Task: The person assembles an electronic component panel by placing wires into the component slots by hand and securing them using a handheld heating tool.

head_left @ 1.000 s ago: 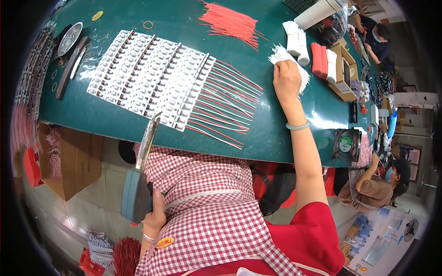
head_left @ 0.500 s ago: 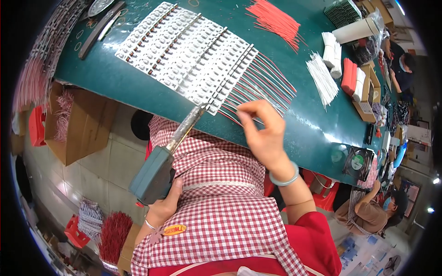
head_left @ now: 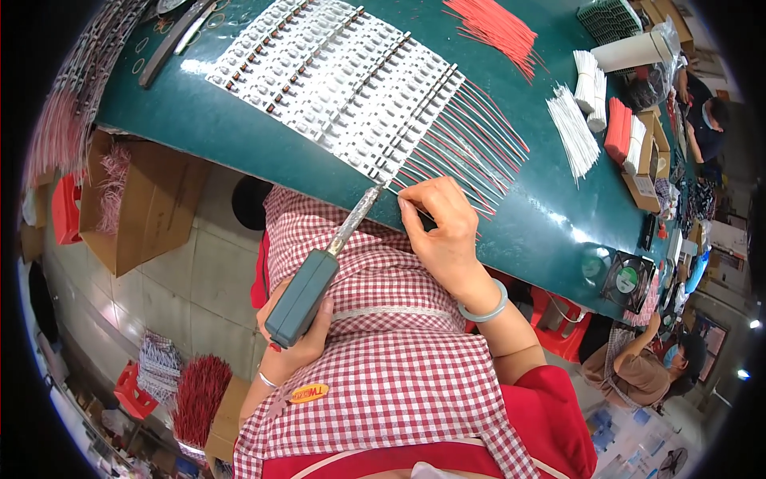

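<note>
Panel [head_left: 339, 84] lies on the table [head_left: 175, 144], wires [head_left: 461, 152] already along its right edge; only its near corner looks unfinished. There my left hand [head_left: 315, 334], closed round iron [head_left: 303, 294], holds its tip; my right hand [head_left: 443, 231], fingertips together, seems pinching white wire [head_left: 393, 191].

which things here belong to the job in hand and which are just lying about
Likely the job's:
blue-grey tool in left hand
white panel
wires along its edge
loose red wires
loose white wires

Likely lying about:
black fan
white cylinder
dark mesh basket
</note>
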`<action>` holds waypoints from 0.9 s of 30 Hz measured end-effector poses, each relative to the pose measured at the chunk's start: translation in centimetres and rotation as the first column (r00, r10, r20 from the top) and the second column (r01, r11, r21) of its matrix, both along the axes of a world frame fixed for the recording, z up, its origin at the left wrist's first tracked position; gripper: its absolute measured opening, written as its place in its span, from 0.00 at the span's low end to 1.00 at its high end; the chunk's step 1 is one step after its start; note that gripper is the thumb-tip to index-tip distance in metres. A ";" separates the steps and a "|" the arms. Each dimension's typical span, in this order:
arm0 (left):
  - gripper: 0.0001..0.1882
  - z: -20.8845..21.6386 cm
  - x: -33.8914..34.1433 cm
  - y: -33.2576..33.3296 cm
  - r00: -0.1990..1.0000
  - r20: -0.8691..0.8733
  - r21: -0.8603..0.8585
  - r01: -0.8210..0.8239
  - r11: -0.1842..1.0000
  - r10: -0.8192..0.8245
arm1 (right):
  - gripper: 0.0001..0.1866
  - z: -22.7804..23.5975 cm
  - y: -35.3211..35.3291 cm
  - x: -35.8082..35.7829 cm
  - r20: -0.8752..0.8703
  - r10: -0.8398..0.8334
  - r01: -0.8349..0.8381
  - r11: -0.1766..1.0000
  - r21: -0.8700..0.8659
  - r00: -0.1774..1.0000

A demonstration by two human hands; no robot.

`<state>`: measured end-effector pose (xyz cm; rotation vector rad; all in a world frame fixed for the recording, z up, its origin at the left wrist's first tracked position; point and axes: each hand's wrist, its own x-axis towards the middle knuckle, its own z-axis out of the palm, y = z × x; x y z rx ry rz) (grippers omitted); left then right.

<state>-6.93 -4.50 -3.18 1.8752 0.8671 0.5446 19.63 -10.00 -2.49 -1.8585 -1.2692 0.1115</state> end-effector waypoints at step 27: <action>0.22 -2.4 -2.0 -0.6 0.987 0.121 -0.141 -0.091 0.986 0.109 | 0.07 1.2 0.0 0.4 0.004 0.010 -0.010 1.000 -0.019 1.000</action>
